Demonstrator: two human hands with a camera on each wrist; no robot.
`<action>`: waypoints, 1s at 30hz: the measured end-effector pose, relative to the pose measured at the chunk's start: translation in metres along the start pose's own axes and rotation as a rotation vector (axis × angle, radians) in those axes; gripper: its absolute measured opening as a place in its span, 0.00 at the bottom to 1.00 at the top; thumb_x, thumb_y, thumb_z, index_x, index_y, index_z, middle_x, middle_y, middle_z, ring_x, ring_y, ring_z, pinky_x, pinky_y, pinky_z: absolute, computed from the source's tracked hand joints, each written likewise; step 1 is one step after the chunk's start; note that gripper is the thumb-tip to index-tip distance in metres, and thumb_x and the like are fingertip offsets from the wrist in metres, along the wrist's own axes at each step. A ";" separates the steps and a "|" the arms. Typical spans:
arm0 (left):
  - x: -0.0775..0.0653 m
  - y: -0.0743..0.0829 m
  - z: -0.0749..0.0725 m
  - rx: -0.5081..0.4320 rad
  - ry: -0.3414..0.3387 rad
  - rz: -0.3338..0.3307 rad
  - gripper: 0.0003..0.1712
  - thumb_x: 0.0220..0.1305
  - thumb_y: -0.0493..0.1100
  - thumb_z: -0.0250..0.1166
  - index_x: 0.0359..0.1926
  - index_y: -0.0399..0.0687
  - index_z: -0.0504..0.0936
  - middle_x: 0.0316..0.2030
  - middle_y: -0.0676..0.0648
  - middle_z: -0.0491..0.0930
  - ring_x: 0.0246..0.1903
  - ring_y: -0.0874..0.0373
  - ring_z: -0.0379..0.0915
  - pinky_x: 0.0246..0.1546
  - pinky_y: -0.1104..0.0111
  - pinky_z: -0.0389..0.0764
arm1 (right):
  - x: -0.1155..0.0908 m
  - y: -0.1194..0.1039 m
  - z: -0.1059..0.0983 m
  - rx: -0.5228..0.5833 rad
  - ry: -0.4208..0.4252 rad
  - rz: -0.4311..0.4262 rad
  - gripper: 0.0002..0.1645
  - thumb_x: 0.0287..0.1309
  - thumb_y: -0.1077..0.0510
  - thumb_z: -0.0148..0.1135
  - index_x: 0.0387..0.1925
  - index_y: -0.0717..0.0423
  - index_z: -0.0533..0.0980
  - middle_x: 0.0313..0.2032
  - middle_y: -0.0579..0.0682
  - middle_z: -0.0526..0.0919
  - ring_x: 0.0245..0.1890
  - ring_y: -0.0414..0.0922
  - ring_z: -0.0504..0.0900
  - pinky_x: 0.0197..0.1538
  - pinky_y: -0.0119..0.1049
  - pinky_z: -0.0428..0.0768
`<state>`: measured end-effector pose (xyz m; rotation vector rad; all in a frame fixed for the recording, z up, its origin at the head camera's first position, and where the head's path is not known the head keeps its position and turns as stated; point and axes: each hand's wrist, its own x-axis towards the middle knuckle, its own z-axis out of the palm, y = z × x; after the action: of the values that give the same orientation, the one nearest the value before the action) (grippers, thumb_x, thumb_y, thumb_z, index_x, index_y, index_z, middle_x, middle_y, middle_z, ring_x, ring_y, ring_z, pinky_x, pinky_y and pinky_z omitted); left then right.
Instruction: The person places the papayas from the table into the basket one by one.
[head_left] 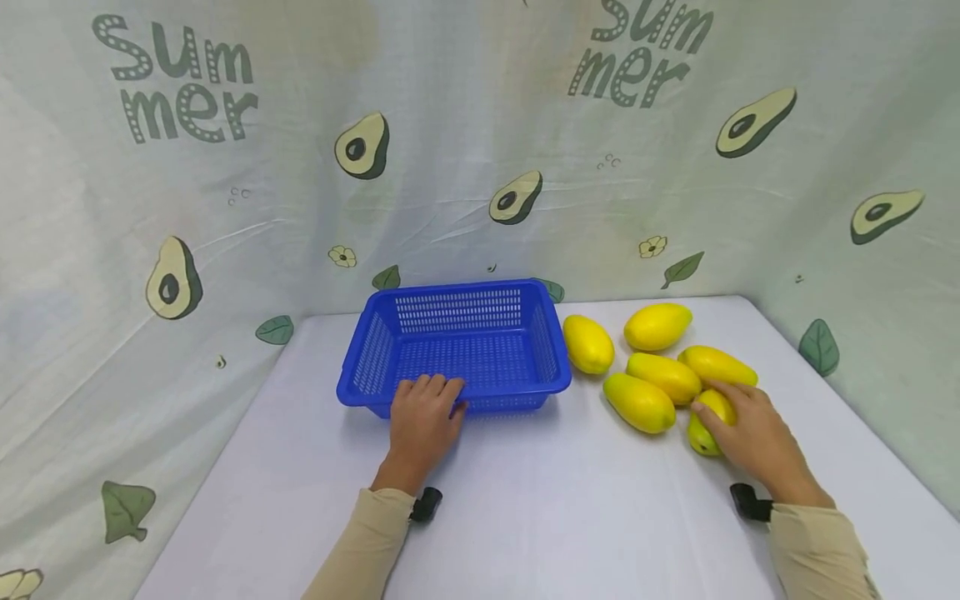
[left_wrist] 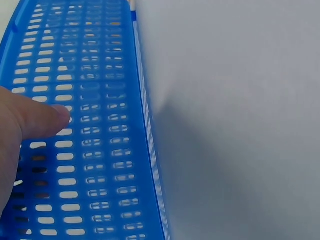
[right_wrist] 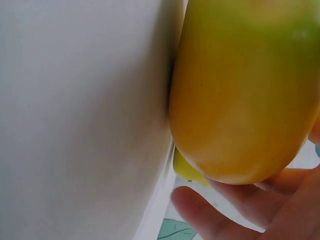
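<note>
A blue plastic basket (head_left: 517,392) with slotted walls sits toward the back of the table. My left hand (head_left: 423,421) grips its front rim, fingers over the edge, and in the left wrist view the thumb (left_wrist: 47,119) lies against the slotted outer wall. At the right, my right hand (head_left: 757,433) holds a yellow-green mango (head_left: 703,435), the nearest of a group, with thumb and fingers around it. The right wrist view shows this mango (right_wrist: 245,100) large and close, resting by the table surface, with fingers (right_wrist: 215,215) at its far end.
Several more yellow mangoes lie on the white table (head_left: 555,517) right of the basket; one mango (head_left: 588,344) is close beside the basket's right wall, another mango (head_left: 657,326) farther back. A printed cloth (head_left: 442,242) hangs behind and along the sides.
</note>
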<state>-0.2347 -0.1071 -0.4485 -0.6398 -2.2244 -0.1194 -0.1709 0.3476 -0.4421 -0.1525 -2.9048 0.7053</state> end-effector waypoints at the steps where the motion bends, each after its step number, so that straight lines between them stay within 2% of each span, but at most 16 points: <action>1: 0.000 0.000 0.000 0.010 -0.001 -0.006 0.16 0.53 0.48 0.77 0.42 0.51 0.87 0.33 0.49 0.83 0.33 0.51 0.79 0.41 0.55 0.75 | 0.000 0.000 -0.001 -0.002 -0.004 0.010 0.45 0.71 0.34 0.47 0.72 0.65 0.61 0.63 0.80 0.57 0.58 0.78 0.61 0.51 0.77 0.62; 5: -0.002 0.002 -0.002 0.041 -0.009 -0.040 0.15 0.53 0.48 0.77 0.42 0.51 0.86 0.32 0.49 0.82 0.36 0.51 0.78 0.51 0.51 0.71 | -0.001 0.000 -0.002 -0.005 -0.020 0.045 0.46 0.70 0.32 0.46 0.73 0.63 0.60 0.63 0.81 0.57 0.59 0.80 0.60 0.52 0.77 0.61; 9: -0.001 0.006 -0.005 0.026 -0.005 -0.080 0.15 0.52 0.45 0.77 0.41 0.50 0.86 0.32 0.48 0.82 0.39 0.48 0.77 0.58 0.43 0.65 | -0.003 0.002 -0.003 -0.017 -0.048 0.068 0.48 0.70 0.30 0.45 0.74 0.61 0.58 0.64 0.81 0.56 0.60 0.80 0.58 0.52 0.77 0.60; 12: 0.000 0.010 -0.006 0.009 -0.010 -0.112 0.16 0.51 0.44 0.77 0.42 0.50 0.86 0.34 0.47 0.81 0.43 0.46 0.76 0.60 0.35 0.57 | -0.004 0.005 -0.005 -0.032 -0.075 0.076 0.49 0.70 0.29 0.44 0.76 0.59 0.55 0.65 0.81 0.55 0.60 0.80 0.58 0.51 0.78 0.61; 14: 0.000 0.011 -0.005 -0.004 -0.015 -0.133 0.16 0.51 0.44 0.77 0.43 0.50 0.87 0.35 0.47 0.81 0.45 0.46 0.75 0.61 0.33 0.55 | -0.004 0.006 -0.007 -0.042 -0.096 0.087 0.51 0.69 0.28 0.43 0.77 0.59 0.53 0.65 0.81 0.54 0.60 0.80 0.58 0.49 0.78 0.62; 17: 0.000 0.013 -0.004 -0.012 -0.029 -0.157 0.18 0.52 0.44 0.77 0.45 0.50 0.86 0.38 0.46 0.80 0.47 0.45 0.74 0.61 0.34 0.55 | -0.003 0.006 -0.009 -0.051 -0.117 0.105 0.54 0.68 0.27 0.43 0.77 0.60 0.49 0.65 0.82 0.52 0.58 0.80 0.59 0.48 0.78 0.63; 23: -0.001 0.011 -0.008 -0.030 -0.040 -0.151 0.22 0.54 0.46 0.76 0.51 0.51 0.83 0.41 0.46 0.80 0.48 0.47 0.74 0.59 0.40 0.59 | -0.004 0.006 -0.009 -0.031 -0.135 0.116 0.58 0.66 0.25 0.45 0.77 0.62 0.44 0.65 0.83 0.49 0.56 0.80 0.60 0.48 0.77 0.64; 26: -0.002 0.009 -0.012 -0.039 -0.043 -0.140 0.22 0.55 0.48 0.75 0.51 0.51 0.83 0.41 0.47 0.80 0.47 0.48 0.74 0.57 0.44 0.62 | -0.004 0.006 -0.009 -0.019 -0.123 0.113 0.59 0.66 0.26 0.46 0.77 0.64 0.41 0.65 0.83 0.49 0.58 0.80 0.58 0.50 0.78 0.62; 30: -0.005 0.006 -0.014 -0.034 -0.034 -0.134 0.18 0.56 0.48 0.75 0.49 0.51 0.86 0.39 0.47 0.80 0.44 0.49 0.76 0.53 0.47 0.67 | -0.003 0.006 -0.010 0.015 -0.098 0.120 0.63 0.66 0.28 0.49 0.75 0.72 0.38 0.64 0.85 0.50 0.59 0.80 0.57 0.53 0.77 0.60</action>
<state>-0.2190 -0.1078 -0.4434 -0.5138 -2.3015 -0.2167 -0.1662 0.3572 -0.4368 -0.3015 -3.0030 0.7736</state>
